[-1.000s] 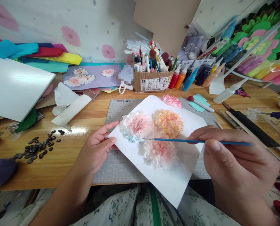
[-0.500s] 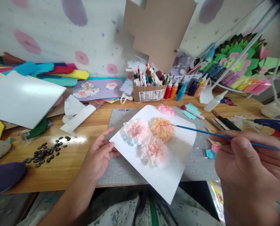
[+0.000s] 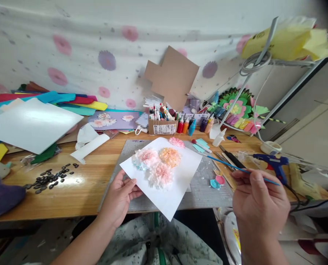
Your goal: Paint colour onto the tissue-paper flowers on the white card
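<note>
The left hand (image 3: 122, 195) has the near left edge of a white sheet of paper (image 3: 177, 187) pinched between thumb and fingers, thumb on top. The sheet is tilted over a grey cutting mat (image 3: 208, 198), its right half reaching across the middle of the mat and its lowest corner hanging past the table edge. Three ruffled flowers sit close together on it: a pale pink one with blue at its rim (image 3: 146, 157), an orange one (image 3: 170, 157) and a soft pink one (image 3: 161, 175) nearest the person. A bright pink flower (image 3: 177, 142) shows at the sheet's far edge; whether it lies on the paper or behind it, I cannot tell

The right hand (image 3: 260, 198) is closed around a thin blue paintbrush (image 3: 224, 162), thumb and fingers gripping the handle. The brush points left, its tip by the sheet's right corner and apart from the three flowers; I cannot tell whether it touches the paper

Small blue and pink pieces (image 3: 216, 183) lie on the mat just left of the right hand. Beyond the sheet, a cardboard box (image 3: 164, 129) holds pens, with paint bottles (image 3: 186, 126) beside it. A blue glue gun (image 3: 274, 163) lies behind the right hand, and dark seeds (image 3: 52, 178) are scattered on the wooden table (image 3: 84, 200) at left
</note>
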The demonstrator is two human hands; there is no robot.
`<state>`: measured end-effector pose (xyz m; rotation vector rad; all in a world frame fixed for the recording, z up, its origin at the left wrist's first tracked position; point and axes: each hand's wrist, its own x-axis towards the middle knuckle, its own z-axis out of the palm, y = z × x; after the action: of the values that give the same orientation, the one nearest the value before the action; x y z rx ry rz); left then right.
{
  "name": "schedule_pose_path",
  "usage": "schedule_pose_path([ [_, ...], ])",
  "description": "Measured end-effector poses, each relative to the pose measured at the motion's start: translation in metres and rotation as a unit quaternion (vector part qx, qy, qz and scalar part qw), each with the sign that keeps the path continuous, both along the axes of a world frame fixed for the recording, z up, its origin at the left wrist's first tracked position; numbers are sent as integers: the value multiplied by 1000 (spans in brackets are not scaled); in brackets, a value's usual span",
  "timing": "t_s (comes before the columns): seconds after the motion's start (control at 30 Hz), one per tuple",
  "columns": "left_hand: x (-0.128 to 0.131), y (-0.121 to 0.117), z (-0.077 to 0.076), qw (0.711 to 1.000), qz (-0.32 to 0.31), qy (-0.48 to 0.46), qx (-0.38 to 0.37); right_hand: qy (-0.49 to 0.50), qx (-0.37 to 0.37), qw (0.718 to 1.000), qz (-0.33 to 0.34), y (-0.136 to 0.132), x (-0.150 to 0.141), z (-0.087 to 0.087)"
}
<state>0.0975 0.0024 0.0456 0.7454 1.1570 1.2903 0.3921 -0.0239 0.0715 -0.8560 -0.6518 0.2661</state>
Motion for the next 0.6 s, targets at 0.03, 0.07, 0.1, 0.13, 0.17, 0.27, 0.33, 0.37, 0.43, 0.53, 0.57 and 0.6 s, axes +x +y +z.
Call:
schedule_pose_path([
  [0.03, -1, 1, 0, 1000, 1, 0, 8, -2, 3, 1000, -3, -4, 2, 0],
  [0.07, -4, 3, 1, 1000, -2, 2, 15, -4, 5, 1000, -6, -7, 4, -1],
  [0.1, -9, 5, 2, 1000, -6, 5, 19, -5, 6, 1000, -10, -11, 7, -1],
  [0.13, -15, 6, 3, 1000, -11, 12, 21, -5, 8, 1000, -14, -14, 9, -2],
  [0.17, -23, 7, 3, 999, -18, 20, 21, -4, 9, 1000, -18, -16, 12, -2],
  [0.27, -44, 11, 7, 998, -32, 40, 31, 2, 7, 1000, -24, -20, 16, -5],
  [0.33, -55, 13, 11, 997, -44, 45, 40, 4, 5, 1000, -28, -20, 16, -6],
  [0.37, -59, 15, 13, 997, -51, 46, 43, 4, 4, 999, -31, -19, 16, -7],
  [0.43, -64, 20, 17, 996, -69, 47, 41, 3, 3, 999, -39, -17, 14, -8],
  [0.53, -69, 34, 20, 993, -97, 53, 29, -3, -3, 999, -53, -14, 13, -9],
  [0.57, -70, 40, 20, 993, -103, 54, 25, -5, -5, 998, -58, -13, 14, -9],
  [0.6, -71, 45, 19, 993, -108, 54, 22, -6, -6, 998, -63, -13, 15, -9],
])
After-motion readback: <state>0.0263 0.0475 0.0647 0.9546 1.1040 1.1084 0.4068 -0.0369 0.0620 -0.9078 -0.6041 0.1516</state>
